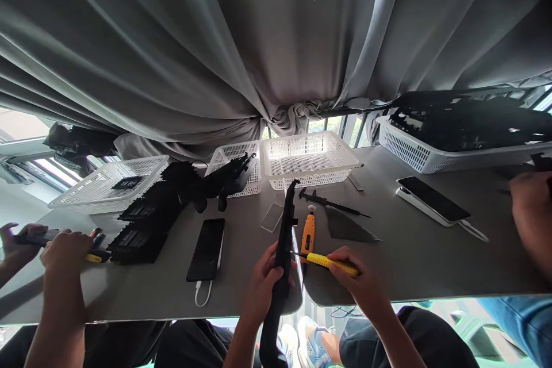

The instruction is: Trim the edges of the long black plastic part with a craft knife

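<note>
My left hand [262, 287] grips a long black plastic strip [282, 253] that runs from below the table edge up toward the white baskets. My right hand [360, 282] holds a yellow utility knife [330, 263], its blade tip touching the strip's right side near my left hand. An orange and black tool [307, 230] lies on the grey table [409, 253] just beyond the knife. A dark triangular sheet [347, 226] and a thin black part [332, 202] lie to its right.
Two white baskets [308, 158] stand ahead, one holding black parts [230, 175]. A stack of black parts [150, 213] and a charging phone [207, 248] lie left. A co-worker's hands [64, 250] work at far left, another person's hand [532, 213] at far right, by a phone [433, 198].
</note>
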The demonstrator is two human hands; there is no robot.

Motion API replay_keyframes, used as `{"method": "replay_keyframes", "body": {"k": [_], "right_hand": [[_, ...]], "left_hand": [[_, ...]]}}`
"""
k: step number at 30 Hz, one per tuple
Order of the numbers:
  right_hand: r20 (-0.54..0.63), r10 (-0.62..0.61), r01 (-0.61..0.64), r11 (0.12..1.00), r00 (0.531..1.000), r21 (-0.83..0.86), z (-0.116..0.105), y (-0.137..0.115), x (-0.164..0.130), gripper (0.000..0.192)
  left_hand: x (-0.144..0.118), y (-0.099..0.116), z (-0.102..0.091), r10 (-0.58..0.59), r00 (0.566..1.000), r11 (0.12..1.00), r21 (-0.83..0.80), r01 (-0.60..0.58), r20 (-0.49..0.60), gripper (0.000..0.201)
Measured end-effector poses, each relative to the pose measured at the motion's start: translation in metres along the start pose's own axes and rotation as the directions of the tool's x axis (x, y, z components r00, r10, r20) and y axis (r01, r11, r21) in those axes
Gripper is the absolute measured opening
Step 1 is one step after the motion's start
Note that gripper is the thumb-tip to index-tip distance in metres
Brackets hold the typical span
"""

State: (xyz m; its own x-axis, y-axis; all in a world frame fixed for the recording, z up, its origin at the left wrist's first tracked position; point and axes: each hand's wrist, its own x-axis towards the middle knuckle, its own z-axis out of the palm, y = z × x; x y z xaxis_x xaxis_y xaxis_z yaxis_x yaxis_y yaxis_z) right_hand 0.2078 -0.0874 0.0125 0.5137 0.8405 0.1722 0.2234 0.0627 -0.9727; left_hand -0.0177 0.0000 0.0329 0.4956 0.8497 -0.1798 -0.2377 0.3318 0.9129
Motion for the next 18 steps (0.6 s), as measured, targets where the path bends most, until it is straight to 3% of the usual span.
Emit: {"method": "replay_keyframes", "body": {"k": [10, 15, 18], "right_hand": [[-0.005, 0.032, -0.032, 0.999, 0.999, -0.035, -0.002, 0.002, 0.001, 0.059], [-0.077, 0.037, -0.04, 0.999, 0.996, -0.037, -0.008, 0.015, 0.005, 0.055], [-0.026, 0.03, -0.031, 0.999, 0.999, -0.014, -0.011, 0.018, 0.006, 0.057]], "left_hand": [[-0.001, 0.004, 0.002, 0.024, 0.999, 0.999, 0.036, -0.025, 0.023, 0.06], [-0.001, 0.004, 0.002, 0.019, 1.0, 0.999, 0.03, -0.02, 0.008, 0.06], [-0.001, 0.003, 0.002, 0.026, 1.0, 0.999, 0.024, -0.026, 0.006, 0.06]]}}
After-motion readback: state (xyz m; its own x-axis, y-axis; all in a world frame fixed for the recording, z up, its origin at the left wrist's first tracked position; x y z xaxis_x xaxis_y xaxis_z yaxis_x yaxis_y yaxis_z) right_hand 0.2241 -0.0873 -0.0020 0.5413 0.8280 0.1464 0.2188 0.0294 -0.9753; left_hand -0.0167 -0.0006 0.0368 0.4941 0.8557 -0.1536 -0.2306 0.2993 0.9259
